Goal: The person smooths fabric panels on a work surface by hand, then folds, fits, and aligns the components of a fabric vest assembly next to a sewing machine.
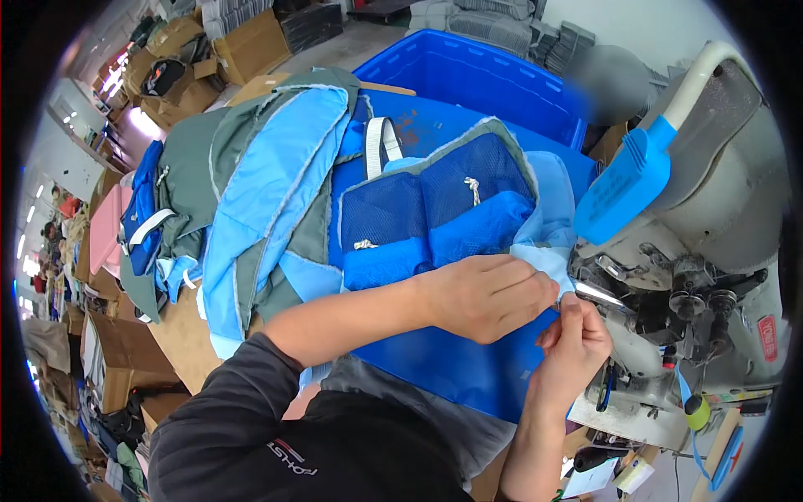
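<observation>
Two bare hands meet at the lower right corner of a floppy sewn panel (481, 188), which lies on a smooth blue desk (452, 381) right up against a chunky off-white machine (711, 209). Left hand (493, 297) has its fingers curled in a pinch on the thin light blue fabric edge; right hand (575, 339) is just beside it, thumb and forefinger pressed together at the same edge, though I can't tell how much cloth is between them. Panel's got two boxy pockets, fine dark mesh up top and crinkly brighter blue below, plus knotted whitish cords (473, 188) and a fuzzy grey trim. Stiff white webbing loop (375, 149) arches up behind it. Crumpled grey-green and sky blue pieces (268, 184) are heaped to the left, and a rectangular blue plastic bin (577, 125) sits past the far edge.
</observation>
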`<control>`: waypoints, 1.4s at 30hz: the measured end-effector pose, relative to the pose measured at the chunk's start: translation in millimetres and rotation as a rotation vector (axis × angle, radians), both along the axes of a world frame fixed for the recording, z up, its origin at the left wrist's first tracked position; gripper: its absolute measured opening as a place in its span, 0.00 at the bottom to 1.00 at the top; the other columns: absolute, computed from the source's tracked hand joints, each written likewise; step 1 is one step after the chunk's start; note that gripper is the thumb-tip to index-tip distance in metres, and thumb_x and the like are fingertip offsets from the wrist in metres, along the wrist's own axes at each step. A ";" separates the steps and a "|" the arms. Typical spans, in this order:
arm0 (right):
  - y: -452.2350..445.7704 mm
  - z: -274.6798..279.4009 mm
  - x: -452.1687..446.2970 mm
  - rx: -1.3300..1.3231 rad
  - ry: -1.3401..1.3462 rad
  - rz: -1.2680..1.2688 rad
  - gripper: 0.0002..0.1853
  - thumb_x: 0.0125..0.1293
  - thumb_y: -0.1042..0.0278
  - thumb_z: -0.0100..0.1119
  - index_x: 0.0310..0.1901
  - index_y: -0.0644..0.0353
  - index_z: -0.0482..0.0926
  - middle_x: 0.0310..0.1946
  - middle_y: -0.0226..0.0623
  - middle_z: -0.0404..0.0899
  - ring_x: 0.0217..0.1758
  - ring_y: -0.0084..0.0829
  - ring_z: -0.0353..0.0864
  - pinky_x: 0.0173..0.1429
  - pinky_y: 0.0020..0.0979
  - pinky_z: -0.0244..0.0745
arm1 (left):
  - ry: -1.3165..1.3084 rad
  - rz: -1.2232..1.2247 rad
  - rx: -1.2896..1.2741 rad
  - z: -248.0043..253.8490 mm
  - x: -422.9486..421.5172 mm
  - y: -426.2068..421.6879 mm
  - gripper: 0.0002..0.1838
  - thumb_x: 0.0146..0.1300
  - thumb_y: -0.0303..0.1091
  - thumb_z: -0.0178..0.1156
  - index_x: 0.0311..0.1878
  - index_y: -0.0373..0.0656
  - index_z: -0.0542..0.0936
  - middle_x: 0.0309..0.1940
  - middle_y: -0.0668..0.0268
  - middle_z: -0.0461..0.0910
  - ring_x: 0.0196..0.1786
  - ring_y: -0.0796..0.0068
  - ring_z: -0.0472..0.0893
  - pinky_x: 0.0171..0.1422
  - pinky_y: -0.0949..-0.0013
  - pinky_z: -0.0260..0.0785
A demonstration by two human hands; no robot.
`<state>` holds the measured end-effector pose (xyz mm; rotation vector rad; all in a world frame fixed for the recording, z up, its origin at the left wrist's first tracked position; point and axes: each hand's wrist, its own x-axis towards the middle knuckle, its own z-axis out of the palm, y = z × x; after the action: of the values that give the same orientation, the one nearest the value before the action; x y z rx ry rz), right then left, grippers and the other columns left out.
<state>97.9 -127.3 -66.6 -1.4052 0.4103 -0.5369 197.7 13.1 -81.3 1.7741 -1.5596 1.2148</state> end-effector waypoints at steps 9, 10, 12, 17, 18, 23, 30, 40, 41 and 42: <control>-4.0 8.8 -8.0 0.054 -0.001 0.141 0.15 0.79 0.61 0.56 0.41 0.66 0.83 0.22 0.37 0.82 0.20 0.20 0.73 0.27 0.22 0.67 | 0.074 -0.012 0.056 3.9 5.5 0.4 0.19 0.56 0.32 0.64 0.49 0.33 0.84 0.42 0.65 0.80 0.36 0.72 0.77 0.40 0.71 0.73; -5.6 6.6 -10.9 0.056 -0.004 0.167 0.15 0.79 0.61 0.56 0.44 0.66 0.83 0.24 0.38 0.83 0.21 0.20 0.73 0.28 0.22 0.68 | 0.036 0.006 0.044 2.4 5.6 -0.3 0.19 0.56 0.32 0.64 0.50 0.33 0.84 0.42 0.65 0.80 0.36 0.72 0.77 0.39 0.71 0.73; -8.8 3.7 -14.4 0.062 -0.016 0.220 0.15 0.79 0.62 0.54 0.51 0.67 0.82 0.28 0.41 0.85 0.22 0.20 0.74 0.30 0.23 0.70 | -0.046 0.043 0.020 0.1 8.3 -3.2 0.19 0.57 0.33 0.63 0.51 0.33 0.84 0.42 0.66 0.80 0.36 0.71 0.77 0.39 0.71 0.72; -11.1 7.0 -20.4 0.053 -0.017 0.321 0.17 0.78 0.64 0.56 0.60 0.67 0.80 0.34 0.43 0.86 0.26 0.20 0.75 0.33 0.23 0.73 | 0.058 0.009 0.067 2.5 9.6 -3.1 0.17 0.59 0.33 0.62 0.49 0.34 0.84 0.40 0.67 0.79 0.37 0.73 0.77 0.39 0.72 0.72; -12.5 7.9 -20.7 0.053 -0.016 0.335 0.17 0.78 0.65 0.56 0.61 0.67 0.79 0.34 0.43 0.86 0.27 0.20 0.75 0.34 0.23 0.73 | 0.097 -0.003 0.087 4.1 9.7 -2.5 0.17 0.59 0.33 0.62 0.49 0.35 0.84 0.40 0.68 0.79 0.37 0.74 0.77 0.39 0.72 0.72; -36.2 15.4 -45.3 -0.113 0.179 0.351 0.18 0.77 0.69 0.58 0.63 0.69 0.77 0.34 0.41 0.86 0.29 0.21 0.77 0.36 0.22 0.73 | 0.033 0.030 0.116 7.7 12.9 -2.6 0.14 0.60 0.32 0.62 0.46 0.35 0.84 0.40 0.67 0.80 0.38 0.74 0.78 0.41 0.72 0.74; -137.9 68.8 -138.3 -0.768 -0.072 -0.382 0.19 0.70 0.70 0.56 0.59 0.69 0.77 0.50 0.51 0.81 0.44 0.41 0.82 0.59 0.45 0.76 | 0.059 -0.014 0.094 2.0 16.0 -5.9 0.14 0.59 0.30 0.64 0.45 0.30 0.84 0.40 0.62 0.80 0.42 0.69 0.80 0.41 0.70 0.77; -486.3 219.0 -166.7 -1.169 0.171 -0.925 0.30 0.73 0.52 0.61 0.64 0.71 0.75 0.56 0.48 0.79 0.54 0.43 0.80 0.52 0.40 0.79 | 0.098 -0.021 0.139 6.0 14.3 -4.5 0.15 0.59 0.29 0.63 0.46 0.29 0.83 0.40 0.61 0.80 0.43 0.68 0.80 0.43 0.69 0.79; -509.7 236.5 -161.2 -1.025 0.304 -0.827 0.31 0.72 0.50 0.62 0.66 0.69 0.75 0.60 0.46 0.78 0.56 0.42 0.79 0.53 0.41 0.79 | 0.098 -0.022 0.143 5.1 14.3 -4.8 0.14 0.60 0.29 0.63 0.46 0.29 0.83 0.40 0.61 0.80 0.43 0.68 0.80 0.44 0.69 0.79; -514.4 248.8 -152.9 -0.878 0.431 -0.723 0.33 0.72 0.48 0.63 0.67 0.68 0.75 0.63 0.45 0.77 0.58 0.41 0.78 0.53 0.41 0.79 | 0.099 -0.022 0.148 4.9 14.5 -4.8 0.14 0.60 0.30 0.63 0.46 0.29 0.83 0.40 0.61 0.80 0.43 0.69 0.80 0.44 0.69 0.79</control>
<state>-54.9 -641.7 182.2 -2.2313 1.1485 -1.0834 212.2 8.3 -76.5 1.8736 -1.6439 1.0084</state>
